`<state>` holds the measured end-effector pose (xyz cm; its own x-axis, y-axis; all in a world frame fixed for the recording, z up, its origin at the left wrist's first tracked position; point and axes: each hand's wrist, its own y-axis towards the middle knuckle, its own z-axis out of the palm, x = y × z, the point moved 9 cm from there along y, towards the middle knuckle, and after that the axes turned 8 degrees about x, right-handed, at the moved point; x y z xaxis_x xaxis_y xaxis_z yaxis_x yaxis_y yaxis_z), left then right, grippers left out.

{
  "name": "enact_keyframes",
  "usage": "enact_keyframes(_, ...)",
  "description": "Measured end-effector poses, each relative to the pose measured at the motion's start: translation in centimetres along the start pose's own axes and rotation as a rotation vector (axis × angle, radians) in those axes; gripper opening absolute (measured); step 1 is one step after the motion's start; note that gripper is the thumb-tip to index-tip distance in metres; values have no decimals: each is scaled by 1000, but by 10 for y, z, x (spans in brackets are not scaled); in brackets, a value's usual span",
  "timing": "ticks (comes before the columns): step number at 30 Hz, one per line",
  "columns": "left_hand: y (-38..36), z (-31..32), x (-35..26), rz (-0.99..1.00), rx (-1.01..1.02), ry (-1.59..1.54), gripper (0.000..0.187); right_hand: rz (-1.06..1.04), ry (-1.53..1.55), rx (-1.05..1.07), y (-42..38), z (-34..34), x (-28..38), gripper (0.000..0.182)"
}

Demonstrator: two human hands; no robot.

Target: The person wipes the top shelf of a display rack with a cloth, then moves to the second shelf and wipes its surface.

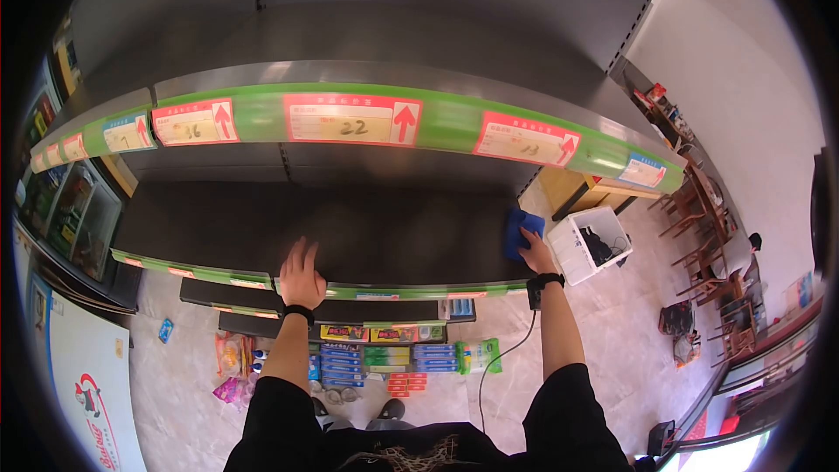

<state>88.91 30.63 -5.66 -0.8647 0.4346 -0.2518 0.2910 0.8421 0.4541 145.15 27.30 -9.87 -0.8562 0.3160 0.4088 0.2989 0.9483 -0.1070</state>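
Note:
My right hand (537, 253) is closed on a blue cloth (514, 234) at the right end of the dark middle shelf (393, 223). The cloth lies folded against the shelf surface. My left hand (302, 278) rests at the front edge of the same shelf, fingers stretched out and holding nothing. A green price strip (411, 293) runs along that edge between my hands. Both wrists wear black bands, and a cable hangs from a small device at the right one.
Above is another shelf with a green strip and price tags (353, 120). Boxed goods (341, 365) and bags stand on the floor below. A white bin (581, 253) with black items sits right of the shelf. A fridge (83, 210) stands left, wooden chairs (734, 323) far right.

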Motion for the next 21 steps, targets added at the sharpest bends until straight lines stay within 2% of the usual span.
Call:
enact_keyframes(1, 0, -1, 0, 1, -3, 6, 62, -34, 38, -41, -5, -4, -1, 66)
enact_keyframes(4, 0, 1, 1, -1, -1, 6, 62, 50, 150, -59, -28, -16, -14, 63)
enact_keyframes(7, -3, 2, 2, 10, -13, -2, 61, 93, 238, -5, -44, -21, -37, 61)
enact_keyframes(8, -2, 1, 2, 17, -26, -3, 61, 72, 177, 5, -49, -26, -42, 58)
enact_keyframes(11, -1, -3, -1, 9, -26, -27, 61, 184, -35, -60, -71, -49, -41, 55)
enact_keyframes(15, -1, -6, -2, 7, -37, -29, 61, -34, 75, -270, -91, -62, -5, 57)
enact_keyframes(17, -2, -4, -1, 17, -38, -22, 61, -100, 68, -103, -95, -42, 28, 53)
enact_keyframes(19, -1, -5, -2, 17, -37, -30, 60, -244, -266, -29, -94, -9, 55, 51)
enact_keyframes(21, -1, -4, -2, 18, -37, -36, 60, -282, -236, -40, -95, 1, 72, 49)
